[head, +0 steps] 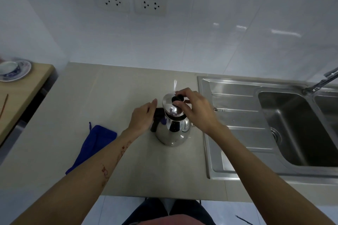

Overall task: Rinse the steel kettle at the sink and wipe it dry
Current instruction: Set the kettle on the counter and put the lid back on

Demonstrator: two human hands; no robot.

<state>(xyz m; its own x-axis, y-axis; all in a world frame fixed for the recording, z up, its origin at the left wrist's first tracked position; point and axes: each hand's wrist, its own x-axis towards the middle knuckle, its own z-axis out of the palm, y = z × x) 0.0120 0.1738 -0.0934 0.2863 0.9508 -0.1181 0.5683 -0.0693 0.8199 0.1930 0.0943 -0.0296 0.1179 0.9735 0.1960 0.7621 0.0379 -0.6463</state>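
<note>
The right hand (193,107) has its grip pinching the black knob (177,98) of the lid (171,105), tilted up off the steel kettle (172,129); the left hand (143,118), fingers loosely spread, rests against the handle (157,119). The kettle stands on the surface (109,97) between a blue cloth (93,144) and the sink (292,124).
</note>
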